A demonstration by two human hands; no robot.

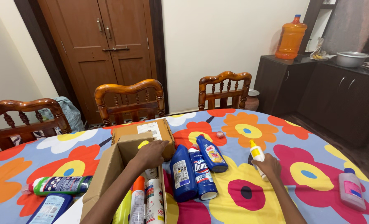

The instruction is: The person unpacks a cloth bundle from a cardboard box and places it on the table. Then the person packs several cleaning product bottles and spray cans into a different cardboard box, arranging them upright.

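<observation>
Left hand (151, 153) rests closed over the flap of the open brown cardboard box (110, 174). Right hand (268, 166), right of the box, grips a small white plastic bottle with yellow cap (257, 154). Three blue plastic bottles (195, 168) lie between them on the floral tablecloth (317, 149).

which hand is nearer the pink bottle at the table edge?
Right. The right hand grips a small yellow-capped bottle left of the pink bottle; the left hand rests on the cardboard box, farther away.
</observation>
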